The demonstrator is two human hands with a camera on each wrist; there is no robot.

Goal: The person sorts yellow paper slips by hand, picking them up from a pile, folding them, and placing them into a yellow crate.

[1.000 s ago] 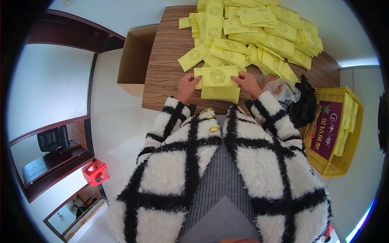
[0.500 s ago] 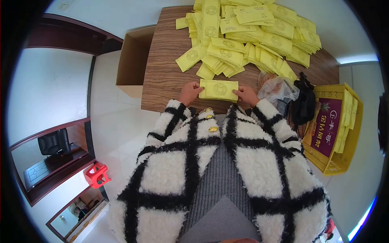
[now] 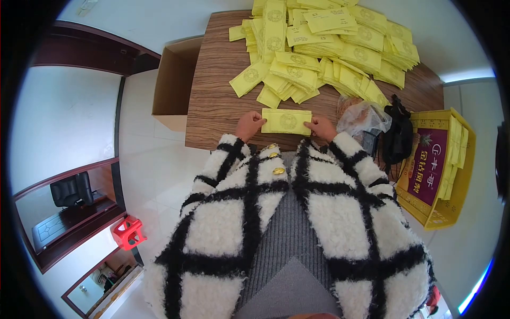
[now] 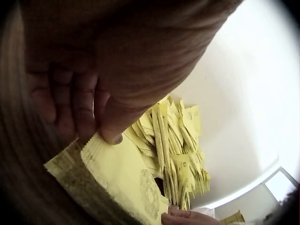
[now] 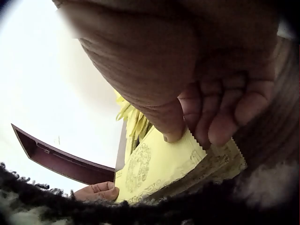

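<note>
Squaring a small stack of yellow packets point(image 3: 287, 122) at the near edge of the tabletop point(image 3: 215, 101): left hand point(image 3: 248, 125) pinches the stack's left end, right hand point(image 3: 322, 127) pinches its right end, thumbs on top and fingers curled under. Gripping both short ends at once looks suited to keeping the edges flush (judgement only). Wrist views confirm serrated packet ends caught between thumb and fingers.

Loose pile of yellow packets point(image 3: 329, 48) lies farther back, well apart from the held stack, within reach. Yellow box point(image 3: 436, 167) to the right holds more packets upright along its far wall. Open cardboard carton point(image 3: 174, 80) stands off the left edge. Clear plastic bag point(image 3: 361, 117) just beside the right hand.

Writing: packets carry a round ornamental seal; text too small to read. Box bears a purple panel with Chinese characters, not legible with certainty.
</note>
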